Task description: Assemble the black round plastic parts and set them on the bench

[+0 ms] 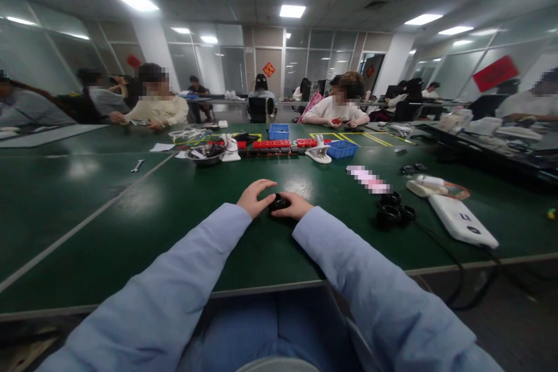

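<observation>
Small black round part between two hands at a dark green table

At left, a slim metal wrench [138,165] lies on the smooth, faintly glossy table [174,197]. Next comes a shiny rounded bowl [204,157] of tangled dark pieces, beside a white clip-shaped stand [230,148]. The left hand [253,197] is spread in a wide curve, its thumb at the left side of a glossy black round part [279,203]. Blocky red strips [274,145] run in a row farther back, near a ribbed blue plastic tray [342,150]. The right hand [294,204] is narrowed around the black part, holding it between thumb and fingers; whether the part touches the tabletop cannot be told. Farther right are clustered black ring-like parts [389,212], then a flat white device [462,222] with rounded corners and dark cables.

A pale straight seam [96,218] slants across the left side, and green surface stretches from it to the left hand. The near edge runs below both forearms in crumpled light-blue sleeves [349,250]. More surface lies between the right hand and the ring-like parts; the white device sits close to the near edge.
</observation>
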The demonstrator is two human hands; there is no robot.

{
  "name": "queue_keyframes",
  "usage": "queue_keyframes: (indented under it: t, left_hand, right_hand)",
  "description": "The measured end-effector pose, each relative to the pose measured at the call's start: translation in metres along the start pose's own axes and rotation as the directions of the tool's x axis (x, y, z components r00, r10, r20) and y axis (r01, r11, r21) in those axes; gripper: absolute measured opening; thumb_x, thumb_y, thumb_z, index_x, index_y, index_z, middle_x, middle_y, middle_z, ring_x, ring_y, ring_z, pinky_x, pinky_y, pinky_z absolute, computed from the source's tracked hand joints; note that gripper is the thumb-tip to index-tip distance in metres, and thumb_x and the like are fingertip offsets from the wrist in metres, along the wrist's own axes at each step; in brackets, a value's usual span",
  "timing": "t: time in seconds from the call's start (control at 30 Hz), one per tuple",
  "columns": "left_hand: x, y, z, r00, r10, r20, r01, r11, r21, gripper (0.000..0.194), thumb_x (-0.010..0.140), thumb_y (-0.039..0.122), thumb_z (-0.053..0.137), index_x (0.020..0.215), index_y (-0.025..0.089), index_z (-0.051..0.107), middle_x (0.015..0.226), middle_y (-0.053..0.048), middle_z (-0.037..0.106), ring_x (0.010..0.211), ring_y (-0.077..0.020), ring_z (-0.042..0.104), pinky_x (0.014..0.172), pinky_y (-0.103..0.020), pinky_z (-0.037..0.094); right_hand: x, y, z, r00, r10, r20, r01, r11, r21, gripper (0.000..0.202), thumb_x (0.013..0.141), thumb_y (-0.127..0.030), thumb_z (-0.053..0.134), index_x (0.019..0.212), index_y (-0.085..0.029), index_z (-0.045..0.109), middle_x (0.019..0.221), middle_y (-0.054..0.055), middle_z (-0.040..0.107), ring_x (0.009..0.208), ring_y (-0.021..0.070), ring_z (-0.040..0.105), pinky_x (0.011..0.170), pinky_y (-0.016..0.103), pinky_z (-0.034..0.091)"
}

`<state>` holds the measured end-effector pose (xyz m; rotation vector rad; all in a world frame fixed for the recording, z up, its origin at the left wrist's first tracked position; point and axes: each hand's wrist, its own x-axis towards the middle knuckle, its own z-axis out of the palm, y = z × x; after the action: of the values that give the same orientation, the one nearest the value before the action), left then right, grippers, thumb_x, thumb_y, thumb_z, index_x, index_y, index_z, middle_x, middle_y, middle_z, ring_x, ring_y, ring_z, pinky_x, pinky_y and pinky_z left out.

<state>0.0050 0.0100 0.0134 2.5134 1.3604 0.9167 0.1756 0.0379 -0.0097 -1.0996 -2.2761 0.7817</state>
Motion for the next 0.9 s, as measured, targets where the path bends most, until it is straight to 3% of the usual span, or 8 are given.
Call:
queue_keyframes:
  t: [0.17, 0.27, 0.37, 0.47, 0.57, 0.67, 0.77, 0.9]
  left_hand:
    - [0.004, 0.006, -0.022, 0.928, 0.196, 0.317, -0.122, 0.964, -0.236, 0.035, 0.075, 0.015, 0.054, 0.110, 0.015, 0.053, 0.116, -0.009, 0.053, 0.105, -0.0191, 0.051, 0.079, -0.027, 0.046]
    - [0.014, 0.012, -0.035, 0.854, 0.298, 0.425, -0.177, 0.937, -0.302, 0.045, 0.068, 0.012, 0.063, 0.111, 0.020, 0.054, 0.121, -0.007, 0.050, 0.111, -0.0198, 0.046, 0.090, -0.029, 0.038]
    - [0.024, 0.019, -0.043, 0.775, 0.335, 0.536, -0.263, 0.942, -0.210, 0.039, 0.069, 0.010, 0.063, 0.107, 0.019, 0.057, 0.111, -0.007, 0.056, 0.102, -0.0178, 0.052, 0.089, -0.028, 0.038]
    - [0.028, 0.026, -0.043, 0.813, 0.216, 0.540, -0.257, 0.966, 0.001, 0.033, 0.069, 0.025, 0.067, 0.099, 0.015, 0.059, 0.092, -0.007, 0.059, 0.087, -0.0190, 0.057, 0.075, -0.027, 0.044]
    - [0.026, 0.034, -0.034, 0.910, -0.008, 0.414, -0.117, 0.954, 0.276, 0.037, 0.070, 0.046, 0.061, 0.083, 0.011, 0.059, 0.078, -0.008, 0.059, 0.071, -0.0227, 0.058, 0.060, -0.030, 0.045]
    - [0.022, 0.036, -0.025, 0.949, -0.095, 0.301, -0.051, 0.895, 0.444, 0.050, 0.074, 0.060, 0.046, 0.076, 0.011, 0.056, 0.070, -0.009, 0.058, 0.064, -0.0257, 0.057, 0.056, -0.035, 0.042]
    - [0.023, 0.028, -0.026, 0.959, -0.013, 0.284, -0.100, 0.919, 0.381, 0.055, 0.076, 0.062, 0.039, 0.079, 0.010, 0.056, 0.074, -0.010, 0.058, 0.070, -0.0265, 0.056, 0.064, -0.039, 0.042]
    - [0.031, 0.006, -0.044, 0.937, 0.202, 0.283, -0.221, 0.975, 0.036, 0.049, 0.074, 0.054, 0.052, 0.098, 0.012, 0.055, 0.098, -0.011, 0.055, 0.092, -0.0246, 0.051, 0.083, -0.038, 0.038]
  right_hand:
    - [-0.002, 0.007, -0.013, 0.965, -0.101, 0.244, 0.081, 0.993, 0.089, 0.039, 0.058, -0.025, 0.071, 0.095, -0.017, 0.061, 0.083, -0.001, 0.064, 0.078, 0.0151, 0.059, 0.070, 0.026, 0.043]
    - [-0.003, 0.004, -0.016, 0.952, -0.121, 0.282, 0.103, 0.992, 0.079, 0.041, 0.055, -0.029, 0.073, 0.093, -0.018, 0.063, 0.081, -0.002, 0.064, 0.078, 0.0162, 0.059, 0.069, 0.026, 0.043]
    - [-0.006, -0.003, -0.014, 0.960, -0.119, 0.252, 0.112, 0.993, 0.041, 0.042, 0.055, -0.034, 0.073, 0.093, -0.020, 0.063, 0.083, -0.001, 0.063, 0.079, 0.0172, 0.058, 0.068, 0.026, 0.041]
    - [-0.010, -0.010, -0.008, 0.982, -0.084, 0.167, 0.089, 0.996, -0.020, 0.045, 0.057, -0.039, 0.072, 0.096, -0.020, 0.061, 0.083, 0.000, 0.063, 0.078, 0.0174, 0.056, 0.068, 0.027, 0.039]
    - [-0.012, -0.018, -0.001, 0.998, -0.012, 0.057, 0.018, 0.994, -0.105, 0.049, 0.058, -0.047, 0.069, 0.096, -0.017, 0.059, 0.080, 0.003, 0.061, 0.074, 0.0188, 0.053, 0.067, 0.030, 0.037]
    - [-0.012, -0.025, 0.006, 0.999, 0.043, -0.013, -0.044, 0.984, -0.174, 0.047, 0.060, -0.053, 0.064, 0.086, -0.013, 0.059, 0.075, 0.006, 0.059, 0.071, 0.0206, 0.050, 0.067, 0.034, 0.034]
    - [-0.013, -0.028, 0.008, 0.999, 0.032, -0.043, -0.041, 0.973, -0.226, 0.047, 0.064, -0.053, 0.061, 0.088, -0.014, 0.056, 0.077, 0.006, 0.059, 0.071, 0.0202, 0.049, 0.067, 0.034, 0.034]
    - [-0.014, -0.028, 0.004, 0.999, -0.023, -0.036, 0.015, 0.980, -0.199, 0.045, 0.065, -0.048, 0.063, 0.095, -0.017, 0.054, 0.083, 0.004, 0.060, 0.076, 0.0196, 0.050, 0.070, 0.033, 0.035]
